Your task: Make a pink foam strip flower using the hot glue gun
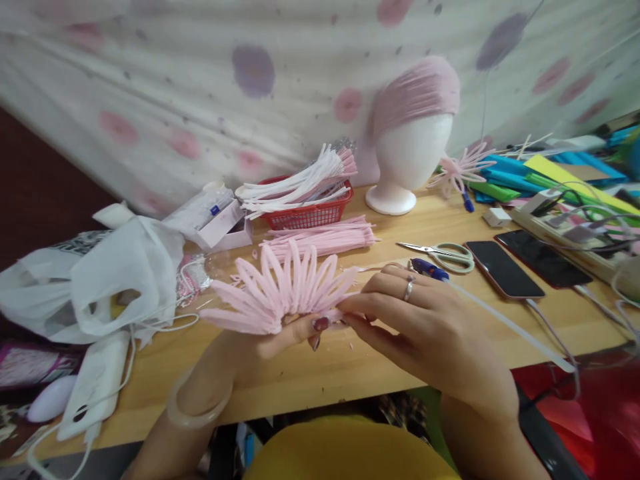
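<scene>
A fan of looped pink pipe cleaners (275,287) is held over the front of the wooden table. My left hand (280,339) pinches its lower edge, thumb near the right end of the fan. The fingers of my right hand (405,307) are closed on the fan's right end, close to the left fingertips. Just behind the fan lies a bundle of straight pink pipe cleaners (325,238). A blue glue gun (429,269) rests beyond my right hand, with a clear glue stick (510,323) extending to the right.
Behind stand a red basket (305,217) of white and pink pipe cleaners and a white foam head (413,153). Scissors (445,255), two phones (505,269) and a power strip (565,233) are on the right. White bags (125,280) and a power bank (95,387) occupy the left.
</scene>
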The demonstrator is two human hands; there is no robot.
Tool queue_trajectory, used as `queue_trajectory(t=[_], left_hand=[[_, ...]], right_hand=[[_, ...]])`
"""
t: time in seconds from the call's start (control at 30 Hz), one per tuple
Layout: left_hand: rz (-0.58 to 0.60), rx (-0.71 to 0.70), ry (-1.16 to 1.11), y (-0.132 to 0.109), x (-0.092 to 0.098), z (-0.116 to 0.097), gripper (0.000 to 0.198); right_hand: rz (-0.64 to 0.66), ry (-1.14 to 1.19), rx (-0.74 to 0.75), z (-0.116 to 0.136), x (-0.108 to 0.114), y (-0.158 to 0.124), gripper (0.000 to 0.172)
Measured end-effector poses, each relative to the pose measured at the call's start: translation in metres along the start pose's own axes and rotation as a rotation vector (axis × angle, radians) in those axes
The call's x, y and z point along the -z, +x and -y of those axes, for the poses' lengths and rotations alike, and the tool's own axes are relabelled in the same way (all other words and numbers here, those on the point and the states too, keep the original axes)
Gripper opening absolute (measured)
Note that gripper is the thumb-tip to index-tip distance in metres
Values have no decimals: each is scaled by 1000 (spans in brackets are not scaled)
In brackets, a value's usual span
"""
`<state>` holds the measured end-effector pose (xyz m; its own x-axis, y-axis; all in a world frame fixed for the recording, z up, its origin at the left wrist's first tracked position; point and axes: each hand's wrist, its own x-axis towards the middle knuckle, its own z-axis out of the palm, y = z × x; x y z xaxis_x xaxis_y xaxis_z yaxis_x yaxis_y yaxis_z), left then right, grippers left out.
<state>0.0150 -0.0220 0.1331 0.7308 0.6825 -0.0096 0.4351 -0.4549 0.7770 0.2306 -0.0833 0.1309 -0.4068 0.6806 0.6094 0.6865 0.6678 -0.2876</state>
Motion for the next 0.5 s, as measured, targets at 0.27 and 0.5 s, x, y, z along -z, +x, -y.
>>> queue_trajectory(t=[0.27, 0.5], left_hand=[[-3, -166, 74, 9, 2, 5, 29], [-44, -32, 97, 3, 9, 14, 33]], right_hand=[[-26, -42, 26, -7, -5, 0, 13], [-143, 308, -18, -9, -4, -5, 20]])
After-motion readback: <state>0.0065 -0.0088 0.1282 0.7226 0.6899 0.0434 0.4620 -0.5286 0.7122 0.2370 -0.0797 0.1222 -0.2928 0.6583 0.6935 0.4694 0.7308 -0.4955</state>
